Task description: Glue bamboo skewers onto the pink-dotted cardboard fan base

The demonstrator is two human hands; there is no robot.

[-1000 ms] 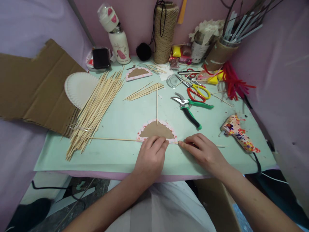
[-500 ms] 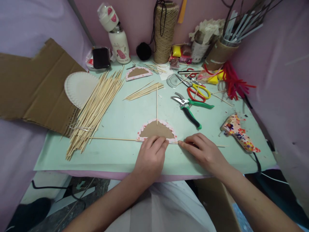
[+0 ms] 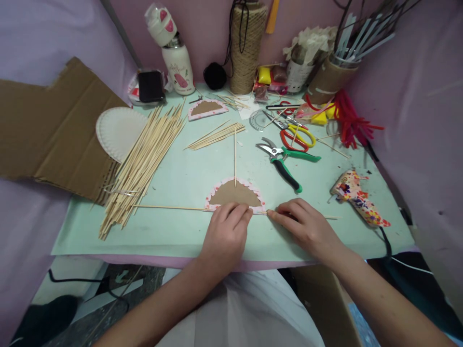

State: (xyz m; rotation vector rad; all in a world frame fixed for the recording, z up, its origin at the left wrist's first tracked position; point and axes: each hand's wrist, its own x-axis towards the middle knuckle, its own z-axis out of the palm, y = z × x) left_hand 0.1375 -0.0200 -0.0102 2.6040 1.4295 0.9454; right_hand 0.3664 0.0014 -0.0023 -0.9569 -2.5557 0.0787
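On a pale green tabletop (image 3: 173, 236), an open lane lies between a thick bundle of bamboo skewers (image 3: 144, 164) on the left and a pink-edged cardboard semicircle (image 3: 237, 193) at centre; a horizontal skewer (image 3: 168, 207) crosses its near part. Beyond the semicircle, a lengthwise skewer (image 3: 235, 156) and a small fan of skewers (image 3: 217, 137) obstruct the middle. Farther right, bare table separates pruning shears (image 3: 277, 152) from a floral glue gun (image 3: 358, 196). Between left hand (image 3: 227, 229) and right hand (image 3: 306, 224), a gap leads to the semicircle.
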